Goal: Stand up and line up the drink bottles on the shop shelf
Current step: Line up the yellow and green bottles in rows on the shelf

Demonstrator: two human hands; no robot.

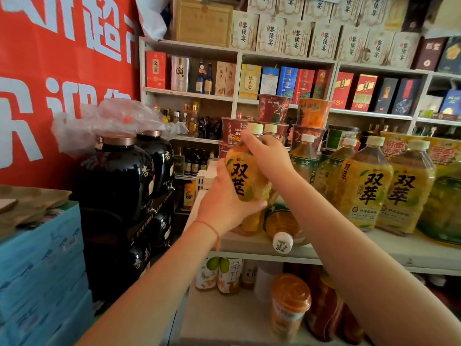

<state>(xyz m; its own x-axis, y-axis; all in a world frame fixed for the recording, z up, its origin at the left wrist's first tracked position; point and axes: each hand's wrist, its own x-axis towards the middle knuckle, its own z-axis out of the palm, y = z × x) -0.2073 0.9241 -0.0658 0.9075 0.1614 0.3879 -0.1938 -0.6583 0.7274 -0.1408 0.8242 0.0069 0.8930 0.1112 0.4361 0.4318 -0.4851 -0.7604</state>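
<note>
I hold a big yellow tea bottle [245, 174] with a cream cap upright above the left end of the white shelf [411, 250]. My left hand [224, 203] grips its lower body from the left and below. My right hand [267, 156] grips its shoulder from the right. Just under it a bottle with a green and yellow label [284, 227] lies on its side, its white cap toward me. To the right, several yellow and green bottles [361, 188] stand upright in a row.
Stacked instant noodle cups [274, 111] stand behind the bottles. Two black ceramic jars [119, 181] sit to the left, beside blue cartons [42, 265]. The lower shelf holds an orange cup [290, 303] and small drink bottles [219, 273]. Boxed liquor fills the upper shelves.
</note>
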